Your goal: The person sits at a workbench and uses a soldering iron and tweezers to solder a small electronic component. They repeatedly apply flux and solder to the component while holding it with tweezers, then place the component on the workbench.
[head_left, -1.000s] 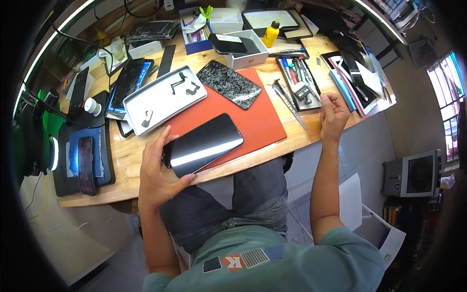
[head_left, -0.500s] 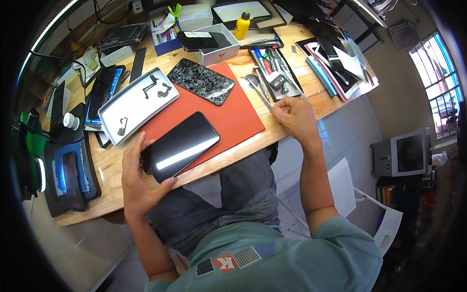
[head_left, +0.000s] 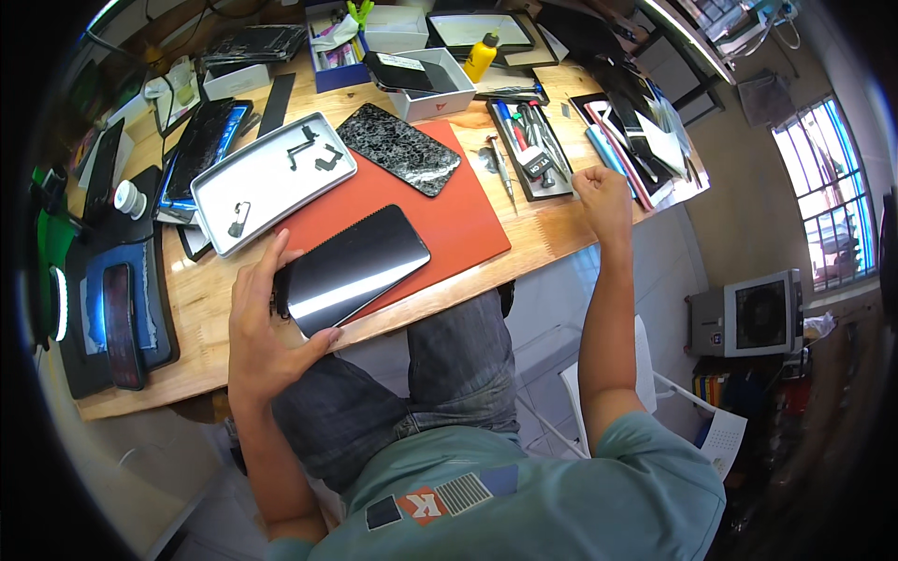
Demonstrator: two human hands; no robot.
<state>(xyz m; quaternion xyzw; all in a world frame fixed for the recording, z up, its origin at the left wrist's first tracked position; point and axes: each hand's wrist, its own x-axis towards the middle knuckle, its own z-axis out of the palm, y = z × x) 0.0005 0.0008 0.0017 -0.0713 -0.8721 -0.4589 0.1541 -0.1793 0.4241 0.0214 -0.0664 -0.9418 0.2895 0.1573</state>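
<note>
Where left fingers (head_left: 267, 260) flank the phone (head_left: 354, 266), a tray (head_left: 262, 179) lies near.

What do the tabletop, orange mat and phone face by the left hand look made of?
Tabletop: wood, smooth with a slight sheen; grain shows. Orange mat: possibly rubber or silicone; evenly coloured, mostly matte. Phone face: probably glass, glossy black, judging by its bright reflected streak.
</note>
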